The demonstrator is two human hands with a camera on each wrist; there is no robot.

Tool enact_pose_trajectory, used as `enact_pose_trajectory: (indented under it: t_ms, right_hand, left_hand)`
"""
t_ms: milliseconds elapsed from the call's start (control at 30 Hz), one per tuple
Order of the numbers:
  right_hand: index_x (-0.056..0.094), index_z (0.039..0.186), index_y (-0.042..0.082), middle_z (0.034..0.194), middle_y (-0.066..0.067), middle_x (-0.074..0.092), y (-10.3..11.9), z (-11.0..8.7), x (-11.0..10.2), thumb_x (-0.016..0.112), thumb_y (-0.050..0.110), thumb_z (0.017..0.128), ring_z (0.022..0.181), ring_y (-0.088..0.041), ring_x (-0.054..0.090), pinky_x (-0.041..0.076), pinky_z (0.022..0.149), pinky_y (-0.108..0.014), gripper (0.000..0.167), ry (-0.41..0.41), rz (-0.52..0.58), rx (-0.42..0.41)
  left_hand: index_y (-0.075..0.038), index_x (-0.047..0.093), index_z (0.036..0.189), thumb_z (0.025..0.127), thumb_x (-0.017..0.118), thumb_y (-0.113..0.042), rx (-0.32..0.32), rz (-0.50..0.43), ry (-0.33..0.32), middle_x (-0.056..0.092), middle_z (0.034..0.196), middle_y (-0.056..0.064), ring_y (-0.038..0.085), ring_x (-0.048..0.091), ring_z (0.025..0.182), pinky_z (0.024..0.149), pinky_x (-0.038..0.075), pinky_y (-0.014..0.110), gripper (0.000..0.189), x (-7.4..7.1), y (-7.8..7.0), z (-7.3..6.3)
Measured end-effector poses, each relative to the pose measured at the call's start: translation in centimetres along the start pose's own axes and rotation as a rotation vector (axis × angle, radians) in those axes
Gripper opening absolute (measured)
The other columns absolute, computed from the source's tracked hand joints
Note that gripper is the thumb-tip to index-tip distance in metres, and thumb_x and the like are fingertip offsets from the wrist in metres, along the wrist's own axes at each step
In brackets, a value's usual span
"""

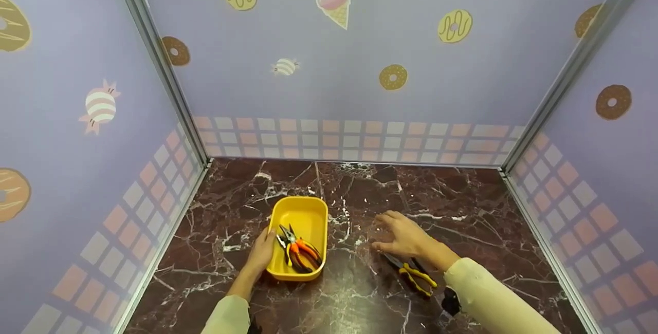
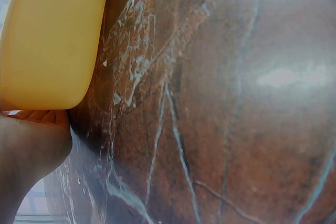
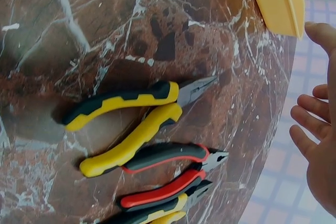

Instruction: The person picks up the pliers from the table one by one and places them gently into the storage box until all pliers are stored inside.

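Note:
A yellow plastic box [image 1: 299, 276] stands on the marbled table, and my left hand [image 1: 261, 249] holds its left side. Inside lie pliers with orange and black handles [image 1: 307, 253] and another pair with yellow handles [image 1: 288, 258], partly overlapping. My right hand [image 1: 408, 237] hovers right of the box with loosely spread fingers, holding nothing. Below it on the table are yellow-and-black long-nose pliers [image 3: 126, 106], jaws pointing away from me. Beside them lie red-and-black pliers [image 3: 168, 188] and a further yellow-and-black pair [image 3: 170, 214], cut off by the frame. My right forearm hides part of this group in the head view.
The dark red marbled tabletop [image 1: 354, 185] is bounded by a lilac back wall [image 1: 349, 87] and two side walls printed with sweets. Metal posts [image 1: 169, 74] stand at the back corners. Light glares off the tabletop near the front.

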State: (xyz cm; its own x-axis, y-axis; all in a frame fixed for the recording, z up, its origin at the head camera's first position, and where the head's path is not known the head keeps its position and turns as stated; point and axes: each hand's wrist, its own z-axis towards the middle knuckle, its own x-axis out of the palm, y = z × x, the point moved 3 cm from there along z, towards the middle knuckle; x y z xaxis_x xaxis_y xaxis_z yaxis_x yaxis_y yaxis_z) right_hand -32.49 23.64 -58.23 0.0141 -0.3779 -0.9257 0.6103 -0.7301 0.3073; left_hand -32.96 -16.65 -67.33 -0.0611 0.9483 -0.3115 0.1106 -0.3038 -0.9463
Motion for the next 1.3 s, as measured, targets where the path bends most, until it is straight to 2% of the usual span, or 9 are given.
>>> enact_pose_trajectory:
  t_ms: [167,333,833,1033,1167,1300]
  right_hand:
    - [0.064,0.138,0.000,0.126,-0.017,0.066,-1.0,-0.8,-0.3,0.085,0.044,0.086,0.113,-0.037,0.065,0.054,0.099,-0.056,0.071,-0.011,-0.006,0.029]
    - [0.065,0.137,0.002,0.126,-0.016,0.065,-2.2,-1.5,-0.8,0.084,0.046,0.086,0.113,-0.037,0.065,0.054,0.099,-0.056,0.070,-0.019,-0.012,0.059]
    - [0.068,0.135,0.005,0.129,-0.020,0.067,-5.0,-3.3,-1.3,0.085,0.038,0.086,0.120,-0.041,0.063,0.052,0.102,-0.059,0.061,-0.006,-0.042,0.094]
    - [0.064,0.138,0.000,0.138,-0.028,0.062,-6.3,-4.3,-1.8,0.083,0.045,0.089,0.130,-0.050,0.057,0.048,0.107,-0.064,0.069,0.043,-0.076,0.168]
    - [0.066,0.137,0.001,0.135,-0.025,0.064,-7.1,-5.1,-1.9,0.083,0.046,0.090,0.123,-0.046,0.062,0.051,0.102,-0.063,0.067,0.041,-0.075,0.199]
    - [0.068,0.131,-0.002,0.128,-0.024,0.067,-7.8,-5.9,-2.0,0.086,0.039,0.087,0.116,-0.044,0.064,0.053,0.099,-0.061,0.063,0.018,-0.066,0.203]
  left_hand:
    - [0.005,0.041,0.158,0.117,0.038,-0.026,0.003,-0.007,0.000,0.048,0.155,0.031,0.047,0.045,0.142,0.122,0.029,0.060,0.052,0.1,0.0,0.0]
    - [0.004,0.041,0.158,0.117,0.037,-0.027,0.003,0.004,-0.007,0.049,0.154,0.031,0.047,0.047,0.139,0.121,0.031,0.060,0.052,0.1,0.0,-0.1]
    - [0.004,0.038,0.160,0.117,0.037,-0.029,-0.007,0.006,0.005,0.047,0.156,0.030,0.046,0.046,0.141,0.122,0.030,0.060,0.054,0.1,0.2,0.0]
    - [0.004,0.037,0.160,0.117,0.036,-0.029,-0.011,0.009,0.004,0.045,0.158,0.030,0.047,0.043,0.144,0.123,0.028,0.061,0.054,0.0,0.2,0.0]
    - [0.003,0.038,0.160,0.117,0.037,-0.029,-0.010,0.022,0.003,0.045,0.158,0.030,0.048,0.041,0.146,0.123,0.027,0.061,0.054,0.0,0.1,-0.1]
    - [0.003,0.038,0.160,0.117,0.038,-0.028,-0.014,0.020,0.002,0.045,0.158,0.030,0.047,0.042,0.145,0.123,0.027,0.060,0.054,0.1,0.0,-0.1]
